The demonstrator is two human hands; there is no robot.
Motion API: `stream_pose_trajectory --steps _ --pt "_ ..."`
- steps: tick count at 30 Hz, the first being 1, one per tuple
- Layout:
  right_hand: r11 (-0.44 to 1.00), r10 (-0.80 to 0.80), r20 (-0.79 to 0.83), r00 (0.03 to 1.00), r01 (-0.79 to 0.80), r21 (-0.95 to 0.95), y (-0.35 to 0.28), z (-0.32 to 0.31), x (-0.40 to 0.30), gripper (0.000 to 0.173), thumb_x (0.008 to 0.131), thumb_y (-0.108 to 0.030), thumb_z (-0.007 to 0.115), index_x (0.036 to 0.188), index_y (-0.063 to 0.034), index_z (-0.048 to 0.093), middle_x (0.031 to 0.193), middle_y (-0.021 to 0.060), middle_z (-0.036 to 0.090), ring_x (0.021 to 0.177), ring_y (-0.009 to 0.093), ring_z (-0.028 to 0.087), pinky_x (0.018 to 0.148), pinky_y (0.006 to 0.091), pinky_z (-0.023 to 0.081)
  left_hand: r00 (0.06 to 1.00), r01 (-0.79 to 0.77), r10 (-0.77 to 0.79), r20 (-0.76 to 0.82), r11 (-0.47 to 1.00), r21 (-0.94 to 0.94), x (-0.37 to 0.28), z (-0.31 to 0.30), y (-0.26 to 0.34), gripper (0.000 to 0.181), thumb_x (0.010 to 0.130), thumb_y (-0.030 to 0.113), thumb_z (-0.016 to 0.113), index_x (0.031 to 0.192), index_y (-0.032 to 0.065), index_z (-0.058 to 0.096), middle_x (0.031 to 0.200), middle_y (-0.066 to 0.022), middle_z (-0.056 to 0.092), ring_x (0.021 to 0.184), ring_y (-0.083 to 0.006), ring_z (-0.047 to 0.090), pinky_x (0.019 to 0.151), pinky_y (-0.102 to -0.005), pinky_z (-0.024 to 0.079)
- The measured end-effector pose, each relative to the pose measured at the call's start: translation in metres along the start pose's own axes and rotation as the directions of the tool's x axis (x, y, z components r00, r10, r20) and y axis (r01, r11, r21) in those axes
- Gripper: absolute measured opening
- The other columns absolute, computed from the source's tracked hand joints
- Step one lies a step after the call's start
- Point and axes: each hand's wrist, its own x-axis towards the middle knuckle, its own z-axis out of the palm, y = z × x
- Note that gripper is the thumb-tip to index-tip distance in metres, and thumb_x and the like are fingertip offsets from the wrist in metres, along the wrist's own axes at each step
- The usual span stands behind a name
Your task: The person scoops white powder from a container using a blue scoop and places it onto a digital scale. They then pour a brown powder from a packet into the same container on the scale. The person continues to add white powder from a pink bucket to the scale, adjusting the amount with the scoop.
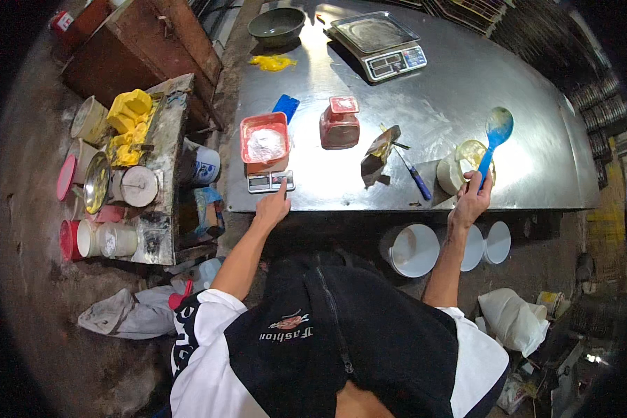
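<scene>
My left hand (273, 208) holds nothing; its index finger reaches onto the button panel of a small white digital scale (261, 184). On that scale rests a square red plastic tub (246, 151) with white powder (266, 144) in it. In my right hand (470, 201) is the handle of a big blue plastic spoon (498, 130), bowl end up and pale residue on it. Beneath the spoon, a whitish tub (450, 175) stands at the table's front edge, its pale contents partly covered by spoon and hand.
On the metal table (313, 193) lie a blue-handled knife (419, 182), a torn packet (379, 154), a red container (339, 128), a blue scraper (286, 107), yellow film (273, 62), a dark bowl (276, 28) and a larger scale (381, 47). White buckets (414, 251) stand below; a cluttered side table (159, 230) is left.
</scene>
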Motion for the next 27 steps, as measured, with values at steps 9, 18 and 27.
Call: stream_pose_trajectory --steps 9,18,27 --pt "0.671 0.281 0.600 0.749 -0.601 0.435 -0.011 0.112 -0.065 0.030 0.090 -0.012 0.055 0.118 -0.0063 0.046 0.081 0.0066 0.057 0.054 0.011 0.049 0.046 0.0214 0.040 0.998 0.021 -0.037 -0.056 0.968 -0.252 -0.079 -0.001 -0.009 0.082 0.092 0.032 0.055 0.154 0.0185 0.004 0.086 -0.0231 0.067 0.080 -0.0430 0.065 0.073 -0.0526 0.050" --pt "0.633 0.494 0.838 0.231 -0.757 -0.164 -0.011 0.263 -0.259 0.025 0.086 -0.014 0.049 0.110 -0.0079 0.047 0.070 0.0016 0.051 0.047 0.009 0.040 0.043 0.0219 0.033 0.834 0.018 -0.483 -0.268 0.508 -0.861 -0.186 0.027 -0.221 0.060 0.096 0.025 0.053 0.148 0.0087 0.030 0.086 -0.0106 0.066 0.074 -0.0232 0.065 0.071 -0.0384 0.051" --pt "0.721 0.599 0.787 -0.149 -0.327 -0.611 -0.038 0.416 -0.473 0.010 0.094 -0.017 0.054 0.102 -0.0116 0.052 0.071 -0.0011 0.053 0.061 0.007 0.048 0.052 0.0226 0.035 0.284 -0.316 -0.953 -0.104 0.009 -0.949 -0.255 -0.003 -0.512 0.051 0.098 0.024 0.050 0.141 0.0034 0.034 0.114 -0.0134 0.056 0.083 -0.0190 0.062 0.072 -0.0319 0.050"
